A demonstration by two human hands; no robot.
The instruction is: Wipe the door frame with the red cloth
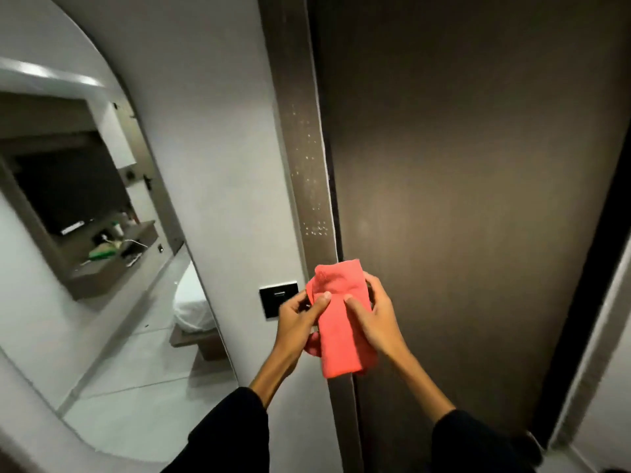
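While one red cloth (338, 322) hangs folded, two hands — left hand (300, 319), right hand (372, 315) — grip it.

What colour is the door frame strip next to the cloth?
Dark brown, dotted with pale specks; the door frame shows best in the head view.

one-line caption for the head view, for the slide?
Both hands, left hand and right hand, hold a folded red cloth before the speckled dark brown door frame, wiping not yet begun.
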